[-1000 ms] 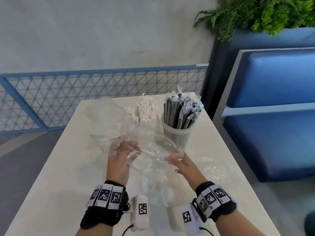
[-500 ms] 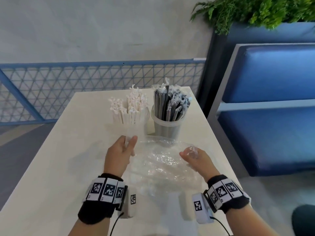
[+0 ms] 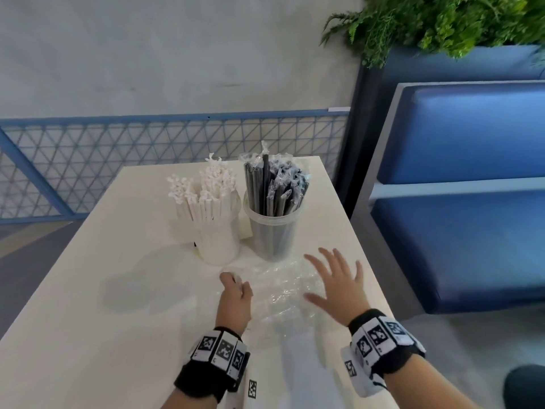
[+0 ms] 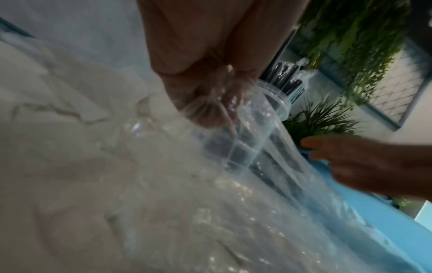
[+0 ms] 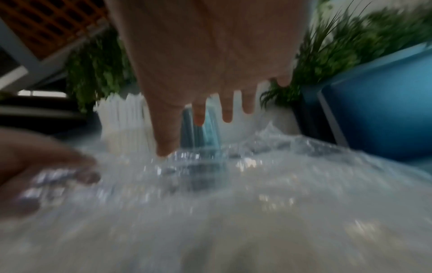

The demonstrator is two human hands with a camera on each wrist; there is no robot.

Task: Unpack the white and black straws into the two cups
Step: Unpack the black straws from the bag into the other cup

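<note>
Task is being judged nearly complete: white straws (image 3: 203, 196) and black straws (image 3: 272, 187) are being held upright in two cups (image 3: 272, 231) beyond the hands, while the emptied wrapper (image 3: 280, 293) is being pinched by the left hand (image 3: 236, 299) and hovered over by the spread right hand (image 3: 339, 287).

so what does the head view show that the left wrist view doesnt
Only the head view shows the white straws in their cup and both hands whole: right hand spread flat, fingers straight. Only the left wrist view shows the left hand's fingers pinching a bunched corner of the clear plastic bag. Both show the black straws in the clear cup, the bag and the table.
</note>
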